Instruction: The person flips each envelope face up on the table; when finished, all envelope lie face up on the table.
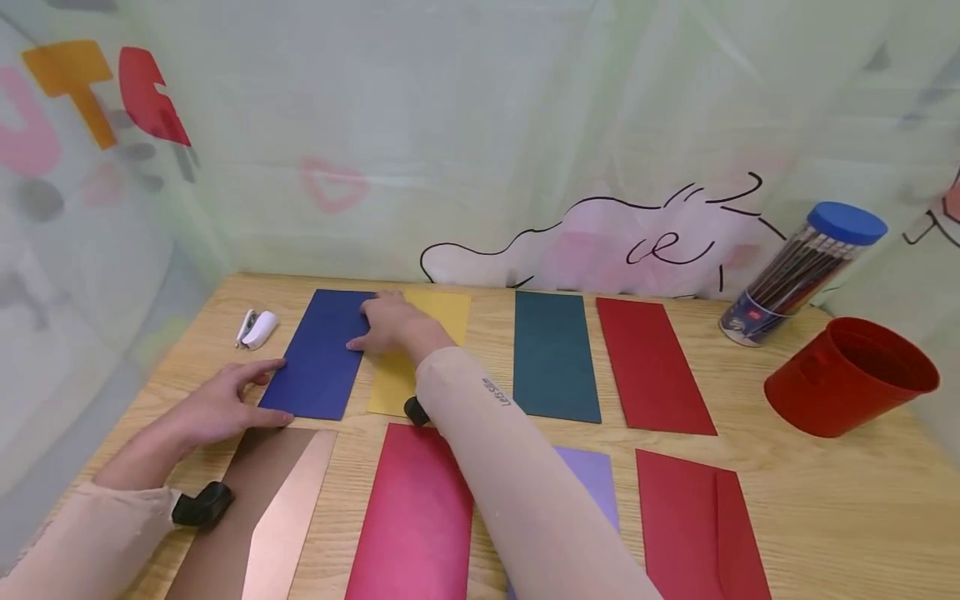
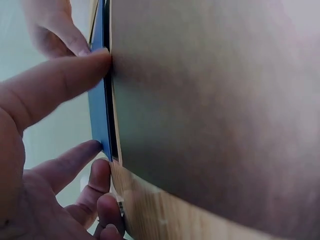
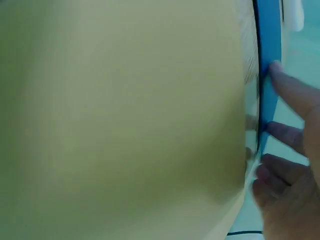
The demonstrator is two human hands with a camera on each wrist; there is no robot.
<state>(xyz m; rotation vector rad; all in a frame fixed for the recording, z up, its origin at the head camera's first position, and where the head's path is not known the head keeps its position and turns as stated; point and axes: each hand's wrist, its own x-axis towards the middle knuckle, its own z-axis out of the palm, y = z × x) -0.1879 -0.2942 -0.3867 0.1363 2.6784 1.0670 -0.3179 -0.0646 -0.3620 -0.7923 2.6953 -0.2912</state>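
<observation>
Blue card (image 1: 318, 358) lies flat at the back left of a wooden table (image 1: 847, 517), framed by a person's two bare hands. The left hand (image 1: 228, 402), its thumb and index finger spread wide, touches the near left corner and left edge; the right hand (image 1: 392, 325), fingers loosely extended, meets the far right edge above a yellow card (image 1: 442, 317). Neither hand grips the card (both only touch its edges). Nearer the person lie a brown card (image 1: 262, 492) and a pink card (image 1: 412, 508). At right, a tilted pencil tube (image 1: 795, 279) with a blue lid stands near a red cup (image 1: 817, 392).
</observation>
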